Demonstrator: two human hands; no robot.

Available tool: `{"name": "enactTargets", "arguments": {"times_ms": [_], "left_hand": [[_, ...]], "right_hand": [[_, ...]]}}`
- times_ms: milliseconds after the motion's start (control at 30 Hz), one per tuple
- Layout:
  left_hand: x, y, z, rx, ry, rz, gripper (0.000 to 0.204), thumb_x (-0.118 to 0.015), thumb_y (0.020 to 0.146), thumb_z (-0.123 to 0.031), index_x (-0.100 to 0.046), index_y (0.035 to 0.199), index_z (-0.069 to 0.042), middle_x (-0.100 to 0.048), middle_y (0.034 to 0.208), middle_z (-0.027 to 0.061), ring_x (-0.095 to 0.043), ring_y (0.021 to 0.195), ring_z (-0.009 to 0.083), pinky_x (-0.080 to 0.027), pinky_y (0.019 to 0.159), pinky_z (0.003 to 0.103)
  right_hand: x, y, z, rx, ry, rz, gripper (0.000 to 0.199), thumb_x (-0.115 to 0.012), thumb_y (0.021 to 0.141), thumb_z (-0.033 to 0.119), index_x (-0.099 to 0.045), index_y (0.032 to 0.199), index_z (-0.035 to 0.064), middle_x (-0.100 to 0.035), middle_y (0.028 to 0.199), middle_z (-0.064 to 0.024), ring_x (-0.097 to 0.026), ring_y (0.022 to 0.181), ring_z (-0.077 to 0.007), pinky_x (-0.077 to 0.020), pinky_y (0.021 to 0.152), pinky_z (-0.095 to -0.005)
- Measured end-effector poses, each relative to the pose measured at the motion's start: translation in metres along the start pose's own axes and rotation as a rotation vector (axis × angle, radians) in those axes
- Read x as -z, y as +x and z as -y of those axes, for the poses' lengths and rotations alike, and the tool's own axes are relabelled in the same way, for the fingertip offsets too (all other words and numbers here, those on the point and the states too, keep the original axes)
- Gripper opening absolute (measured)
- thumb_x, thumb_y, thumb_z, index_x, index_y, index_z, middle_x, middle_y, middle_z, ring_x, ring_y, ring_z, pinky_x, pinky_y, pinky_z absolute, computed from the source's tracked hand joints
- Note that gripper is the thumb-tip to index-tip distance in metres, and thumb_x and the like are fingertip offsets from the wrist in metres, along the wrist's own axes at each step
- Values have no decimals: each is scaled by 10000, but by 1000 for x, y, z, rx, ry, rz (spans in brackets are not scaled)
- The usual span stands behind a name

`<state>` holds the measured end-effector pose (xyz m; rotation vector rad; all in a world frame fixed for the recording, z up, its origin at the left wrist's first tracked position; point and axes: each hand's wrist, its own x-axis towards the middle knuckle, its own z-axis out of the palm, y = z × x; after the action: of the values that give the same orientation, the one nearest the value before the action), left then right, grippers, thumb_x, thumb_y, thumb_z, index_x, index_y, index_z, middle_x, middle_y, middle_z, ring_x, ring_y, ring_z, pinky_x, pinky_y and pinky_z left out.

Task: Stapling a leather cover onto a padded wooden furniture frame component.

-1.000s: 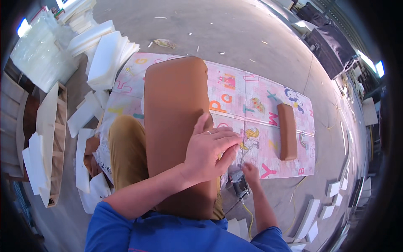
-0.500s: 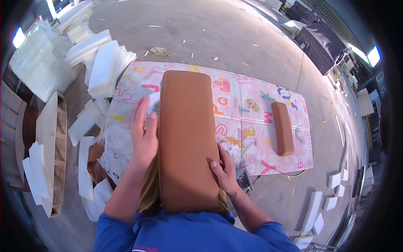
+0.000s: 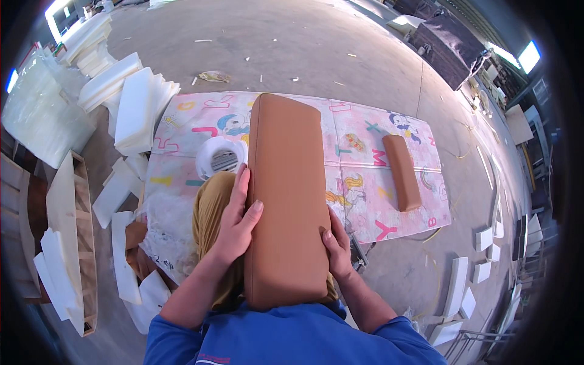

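A long brown upholstered cushion (image 3: 289,194) lies lengthwise on my lap, its far end over a printed mat (image 3: 359,219). My left hand (image 3: 240,222) presses along its left side, fingers straight and the thumb resting at the upper edge. On the opposite side my right hand (image 3: 339,246) holds the edge, thumb on top and fingers down the side. Between both hands the cushion is tilted a little, so its left side face and seam show. A smaller brown padded piece (image 3: 402,173) rests on the right part of the mat, apart from my hands.
Left of the mat are stacked white foam slabs (image 3: 135,109), a wooden frame (image 3: 80,243) and clear plastic wrap (image 3: 164,228). A white ring-shaped item (image 3: 210,152) sits beyond my left knee. White foam blocks (image 3: 456,286) lie on the floor at right, and a dark covered stack (image 3: 447,48) stands far right.
My left hand, held away from the cushion before, has come onto its left side. The cushion has turned slightly, showing more of that side. My right hand stays at the right edge.
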<state>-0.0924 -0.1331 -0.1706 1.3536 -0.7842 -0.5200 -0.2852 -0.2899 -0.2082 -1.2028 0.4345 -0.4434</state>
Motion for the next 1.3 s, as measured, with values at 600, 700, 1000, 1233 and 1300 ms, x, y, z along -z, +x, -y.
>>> {"name": "enactTargets", "arguments": {"times_ms": [600, 700, 1000, 1233, 1300], "left_hand": [[-37, -27, -21, -11, 88, 57, 812, -547, 984, -220, -30, 1532, 83, -105, 1613, 235, -93, 1510, 311, -112, 1207, 391], [-43, -41, -16, 101, -76, 31, 851, -564, 975, -242, -8, 1539, 68, -151, 1601, 211, -140, 1496, 277, -134, 1199, 376], [-10, -26, -53, 10, 264, 203, 993, -738, 860, -308, -111, 1538, 59, -280, 1540, 260, -288, 1448, 332, -249, 1162, 391], [-65, -33, -77, -382, 128, 268, 1154, -739, 829, -456, 6, 1530, 79, 14, 1566, 368, 1, 1485, 485, -98, 1194, 501], [-79, -37, -76, -449, 137, 297, 1154, -727, 843, -455, 31, 1525, 85, 48, 1561, 375, 23, 1481, 494, -97, 1194, 502]], "right_hand": [[8, -13, 12, -66, 138, -91, 711, -555, 987, 338, -255, 1521, -23, -401, 1504, -160, -390, 1391, -256, -314, 1145, -380], [1, -8, 17, -94, 165, -73, 694, -557, 988, 326, -267, 1518, -16, -415, 1491, -156, -409, 1378, -257, -334, 1134, -380], [-18, -14, 13, -70, 157, -128, 659, -543, 991, 326, -293, 1501, -9, -435, 1475, -149, -448, 1349, -263, -362, 1126, -398], [-10, -1, 20, -271, 765, 36, 667, -581, 938, 352, -339, 1478, 43, -471, 1443, -131, -478, 1324, -277, -400, 1106, -425], [-10, -9, 6, -282, 819, 31, 667, -583, 937, 352, -340, 1477, 44, -474, 1440, -130, -480, 1322, -276, -402, 1105, -424]]}}
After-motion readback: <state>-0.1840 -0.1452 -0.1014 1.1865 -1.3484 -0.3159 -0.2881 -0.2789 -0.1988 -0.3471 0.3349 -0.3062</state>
